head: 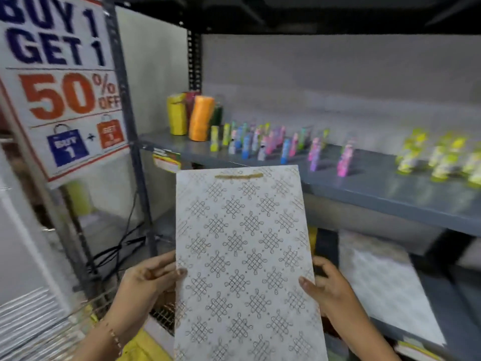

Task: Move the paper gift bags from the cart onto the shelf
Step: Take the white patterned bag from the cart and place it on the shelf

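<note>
I hold gift bag (244, 256) upright at frame centre, long axis vertical, left hand (148, 277) and right hand (328, 290) clamped on side edges; shelf (377, 188) lies beyond, upper right.

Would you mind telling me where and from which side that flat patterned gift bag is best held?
Grip the gift bag by its two long side edges, low down, one hand from each side, as the left hand and right hand do now. It is folded flat, broad and upright, so an edge grip should steady it better than the thin gold handle.
</note>
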The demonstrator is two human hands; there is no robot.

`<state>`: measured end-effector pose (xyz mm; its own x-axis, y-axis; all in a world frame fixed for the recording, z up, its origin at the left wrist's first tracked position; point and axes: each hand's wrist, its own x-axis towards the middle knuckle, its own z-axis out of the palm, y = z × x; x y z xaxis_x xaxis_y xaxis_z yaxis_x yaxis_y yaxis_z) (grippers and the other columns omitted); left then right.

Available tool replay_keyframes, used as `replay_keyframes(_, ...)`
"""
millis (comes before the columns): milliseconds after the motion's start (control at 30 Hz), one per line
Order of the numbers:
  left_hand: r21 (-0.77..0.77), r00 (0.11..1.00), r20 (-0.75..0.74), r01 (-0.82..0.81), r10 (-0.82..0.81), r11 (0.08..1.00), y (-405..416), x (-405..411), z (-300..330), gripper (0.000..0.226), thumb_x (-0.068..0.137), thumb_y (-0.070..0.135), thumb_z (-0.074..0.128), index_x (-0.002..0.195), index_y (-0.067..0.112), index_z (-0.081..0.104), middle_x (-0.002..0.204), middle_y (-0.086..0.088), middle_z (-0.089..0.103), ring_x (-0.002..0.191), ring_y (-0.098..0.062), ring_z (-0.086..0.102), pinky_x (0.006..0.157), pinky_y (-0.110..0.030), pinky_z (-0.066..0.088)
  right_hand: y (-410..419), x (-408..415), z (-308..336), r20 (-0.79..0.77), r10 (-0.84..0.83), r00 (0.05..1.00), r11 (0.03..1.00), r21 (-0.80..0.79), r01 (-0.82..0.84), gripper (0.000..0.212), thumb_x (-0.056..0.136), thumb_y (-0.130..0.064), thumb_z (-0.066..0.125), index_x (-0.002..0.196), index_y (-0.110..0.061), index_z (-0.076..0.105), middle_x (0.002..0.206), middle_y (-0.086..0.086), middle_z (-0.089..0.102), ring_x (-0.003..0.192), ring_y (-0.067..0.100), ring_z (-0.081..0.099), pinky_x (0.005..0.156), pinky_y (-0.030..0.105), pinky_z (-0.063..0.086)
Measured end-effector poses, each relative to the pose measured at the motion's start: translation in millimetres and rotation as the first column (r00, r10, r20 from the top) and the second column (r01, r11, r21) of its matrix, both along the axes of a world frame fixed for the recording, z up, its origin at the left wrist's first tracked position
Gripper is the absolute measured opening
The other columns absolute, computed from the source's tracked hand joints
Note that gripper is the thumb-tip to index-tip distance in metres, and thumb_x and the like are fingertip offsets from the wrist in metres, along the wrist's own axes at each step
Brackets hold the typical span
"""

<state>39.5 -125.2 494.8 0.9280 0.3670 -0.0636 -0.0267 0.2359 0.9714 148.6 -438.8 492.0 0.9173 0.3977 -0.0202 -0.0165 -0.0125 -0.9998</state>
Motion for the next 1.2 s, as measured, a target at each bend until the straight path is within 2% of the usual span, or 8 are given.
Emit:
replay_keyframes(200,0.106,0.976,-0.036,0.216,-0.214,0.97,-80.9,21.3,5.9,0.032,0.082,-0.002,0.065,0.109,0.012,0.071,0.101,-0.012,0.076,0.088,-0.028,0.074,0.061,-0.033,0.061,-93.1,-50.4,-9.2,-0.032,-0.284,0.958,0.957,0.042,0.286,0.032,0.084,0.0,0.062,0.113,-0.011,0.055,0.103,0.014,0.074,0.092,0.032,0.072,0.077,0.054,0.058)
replay_keyframes(433,0.107,0.922,-0.075,0.387,-0.381,0.916,-120.1,62.2,3.1,0.038,0.082,-0.003,0.065,0.116,0.012,0.068,0.108,-0.011,0.075,0.103,-0.03,0.07,0.077,-0.042,0.061,-136.3,-77.3,-6.0,-0.022,-0.426,0.904,0.902,0.065,0.427,0.052,0.072,-0.025,0.079,0.116,-0.014,0.054,0.101,0.012,0.075,0.094,0.031,0.071,0.08,0.053,0.058)
replay_keyframes(567,0.1,0.904,-0.084,0.427,-0.42,0.899,-128.3,74.9,-2.9,0.04,0.081,-0.003,0.066,0.117,0.015,0.067,0.105,-0.011,0.076,0.1,-0.032,0.07,0.072,-0.044,0.061,-145.2,-78.2,-14.3,-0.044,-0.468,0.882,0.88,0.071,0.47,0.032,0.086,-0.004,0.062,0.116,-0.013,0.053,0.101,0.016,0.075,0.095,0.033,0.071,0.087,0.057,0.053)
replay_keyframes(667,0.096,0.887,-0.155,0.453,-0.436,0.887,-125.3,78.1,-23.9,0.041,0.079,-0.001,0.069,0.117,0.014,0.067,0.099,-0.011,0.077,0.092,-0.026,0.073,0.073,-0.043,0.062,-144.7,-75.3,-29.2,-0.06,-0.454,0.889,0.887,0.065,0.457,0.044,0.078,-0.012,0.071,0.118,-0.009,0.051,0.098,0.018,0.075,0.094,0.034,0.071,0.083,0.054,0.056)
replay_keyframes(767,0.088,0.854,-0.244,0.492,-0.46,0.866,-116.8,79.8,-43.7,0.033,0.083,-0.009,0.063,0.11,0.01,0.063,0.07,0.0,0.078,0.06,-0.004,0.07,0.054,-0.02,0.057,-138.8,-67.4,-49.0,-0.143,-0.419,0.897,0.897,0.088,0.433,0.085,0.047,-0.037,0.092,0.116,-0.008,0.053,0.099,0.024,0.073,0.094,0.039,0.07,0.075,0.047,0.059)
replay_keyframes(900,-0.006,0.741,-0.285,0.633,-0.608,0.774,-108.7,85.3,-63.6,0.034,0.09,-0.002,0.054,0.121,0.011,0.05,0.102,-0.009,0.069,0.097,-0.023,0.065,0.078,-0.029,0.058,-131.7,-52.0,-79.5,-0.26,-0.409,0.875,0.897,0.06,0.438,0.094,0.038,-0.043,0.094,0.115,-0.008,0.054,0.102,0.026,0.071,0.098,0.043,0.067,0.085,0.054,0.055)
replay_keyframes(1000,-0.035,0.7,-0.417,0.624,-0.579,0.78,-109.4,116.5,-89.0,0.045,0.078,-0.002,0.069,0.122,0.001,0.057,0.11,-0.017,0.063,0.103,-0.03,0.06,0.094,-0.043,0.053,-130.8,-40.9,-96.4,-0.309,-0.438,0.844,0.884,0.021,0.467,0.08,0.05,-0.037,0.09,0.115,-0.007,0.055,0.103,0.024,0.072,0.098,0.042,0.067,0.086,0.053,0.054)
replay_keyframes(1200,-0.143,0.631,-0.53,0.592,-0.567,0.793,-152.8,166.0,-104.8,0.034,0.079,-0.002,0.071,0.111,0.006,0.065,0.101,-0.018,0.075,0.104,-0.039,0.067,0.085,-0.052,0.056,-162.7,-6.8,-120.9,-0.365,-0.558,0.745,0.803,-0.012,0.596,0.032,0.086,0.001,0.063,0.116,-0.008,0.06,0.111,0.014,0.071,0.105,0.027,0.065,0.081,0.033,0.049)
